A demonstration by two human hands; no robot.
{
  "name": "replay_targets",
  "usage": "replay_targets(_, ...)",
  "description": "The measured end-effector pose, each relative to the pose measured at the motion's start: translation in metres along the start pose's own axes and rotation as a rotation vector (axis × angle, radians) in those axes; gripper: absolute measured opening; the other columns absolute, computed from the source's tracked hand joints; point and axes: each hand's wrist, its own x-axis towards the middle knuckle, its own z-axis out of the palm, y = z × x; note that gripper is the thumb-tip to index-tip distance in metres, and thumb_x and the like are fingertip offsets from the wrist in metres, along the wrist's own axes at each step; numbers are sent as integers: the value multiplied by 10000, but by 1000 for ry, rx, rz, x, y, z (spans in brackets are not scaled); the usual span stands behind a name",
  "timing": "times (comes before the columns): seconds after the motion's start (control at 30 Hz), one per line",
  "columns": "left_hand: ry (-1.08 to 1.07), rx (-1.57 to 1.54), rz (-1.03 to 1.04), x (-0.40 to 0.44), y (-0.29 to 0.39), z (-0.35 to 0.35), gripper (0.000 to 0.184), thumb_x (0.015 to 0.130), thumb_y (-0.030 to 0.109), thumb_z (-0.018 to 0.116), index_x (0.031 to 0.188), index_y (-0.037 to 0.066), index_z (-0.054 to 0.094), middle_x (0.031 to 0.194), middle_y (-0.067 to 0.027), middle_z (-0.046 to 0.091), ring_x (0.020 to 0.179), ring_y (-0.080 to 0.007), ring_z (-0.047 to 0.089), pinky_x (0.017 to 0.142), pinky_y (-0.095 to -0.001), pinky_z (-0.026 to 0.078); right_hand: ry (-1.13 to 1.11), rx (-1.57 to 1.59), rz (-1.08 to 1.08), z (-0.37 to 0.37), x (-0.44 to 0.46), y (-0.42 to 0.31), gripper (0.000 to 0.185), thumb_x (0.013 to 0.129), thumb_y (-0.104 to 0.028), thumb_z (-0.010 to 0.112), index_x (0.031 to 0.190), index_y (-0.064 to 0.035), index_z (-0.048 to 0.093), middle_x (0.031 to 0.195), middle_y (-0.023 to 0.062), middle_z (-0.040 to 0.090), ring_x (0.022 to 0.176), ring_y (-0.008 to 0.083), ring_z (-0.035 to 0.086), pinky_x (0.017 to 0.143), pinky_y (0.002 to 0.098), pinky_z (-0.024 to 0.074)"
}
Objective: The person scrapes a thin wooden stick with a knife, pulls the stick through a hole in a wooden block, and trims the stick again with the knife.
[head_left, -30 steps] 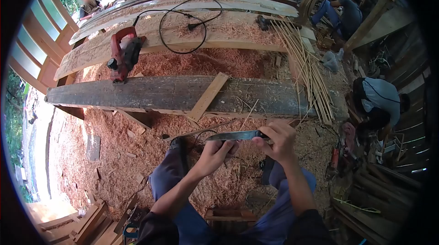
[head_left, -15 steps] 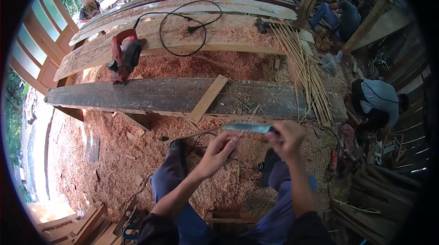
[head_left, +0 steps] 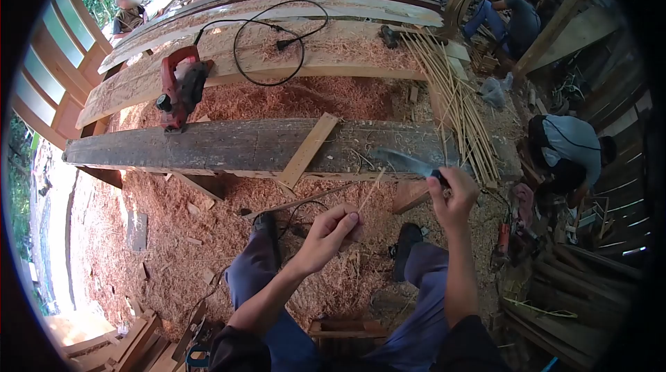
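My left hand (head_left: 327,237) pinches a thin wooden stick (head_left: 372,191) between thumb and fingers. The stick points up and to the right, toward the dark plank. My right hand (head_left: 454,198) is wrapped round the dark handle of a knife (head_left: 406,162). Its blade reaches to the left over the plank's near edge, apart from the stick, and is slightly smeared. Much of the handle is hidden in my fingers. On the dark plank (head_left: 229,143) lie a short flat board (head_left: 309,151) and a few thin shavings.
A red electric planer (head_left: 182,91) stands at the left, its black cable (head_left: 303,60) looped over a pale plank (head_left: 340,60). Many thin sticks (head_left: 461,108) lie in a heap at the right. Wood shavings (head_left: 173,233) cover the ground. A person (head_left: 565,143) bends over at the right; others sit farther back.
My right hand has moved the knife up and to the right, off the stick. The left hand keeps its pinch, and more of the stick now shows. The whole view has shifted slightly.
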Motion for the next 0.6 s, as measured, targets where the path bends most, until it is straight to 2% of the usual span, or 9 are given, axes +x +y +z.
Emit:
replay_targets(0.1,-1,76,17,-1,0,3,214,1118,228,471,1091,45,580,746,56,442,608,-22,349,521,-210,285,-87,11,-96,5,-14,-25,554,1014,-616,517,736,-154,642,558,-39,522,453,105,482,427,307,374)
replay_targets(0.13,46,75,35,-2,2,7,211,1114,230,483,1100,45,584,749,53,455,606,-24,353,521,-210,292,13,24,-107,17,-17,-36,564,1019,-613,508,736,-144,642,583,-25,572,461,115,514,424,324,387)
replay_targets(0.17,90,72,50,-3,2,9,209,1111,232,494,1109,45,588,753,49,468,604,-27,356,521,-210,300,14,24,-102,18,-19,-33,564,1019,-613,508,736,-144,642,583,-25,572,461,115,514,424,324,387)
replay_targets(0.23,76,88,82,-7,1,5,203,1109,231,501,1129,47,583,769,42,481,616,-30,366,530,-212,312,-174,-151,78,13,-20,-26,525,1014,-568,555,769,-118,667,621,10,611,492,150,560,450,339,412)
replay_targets(0.27,66,102,131,-6,1,3,200,1106,231,508,1149,49,579,785,34,495,627,-32,377,538,-214,324,-50,-67,110,12,-13,-20,469,1003,-510,608,798,-94,682,616,26,583,508,171,559,474,341,414)
replay_targets(0.37,151,-75,139,2,-1,3,191,1110,232,496,1152,56,558,818,16,509,657,-36,394,558,-217,342,53,-12,134,8,-9,-29,426,988,-464,649,832,-69,688,612,33,544,516,196,550,491,349,414)
replay_targets(0.43,161,-71,116,0,0,1,173,1114,229,486,1119,63,535,832,8,502,681,-38,402,567,-226,342,3,15,149,12,-24,-41,440,980,-489,653,836,-74,682,603,17,513,511,189,533,483,346,401)
replay_targets(0.5,173,-110,104,-1,0,5,167,1116,218,478,1064,66,524,815,19,479,669,-41,392,559,-233,330,-168,43,-94,19,-34,-52,451,960,-516,669,842,-81,677,613,6,519,519,181,535,479,342,393)
replay_targets(0.6,124,-7,127,-3,-9,1,158,1117,202,476,1054,64,517,798,37,440,662,-39,370,553,-240,312,-232,105,-157,22,-31,-71,468,941,-550,678,830,-96,680,621,-7,529,530,163,531,478,338,385)
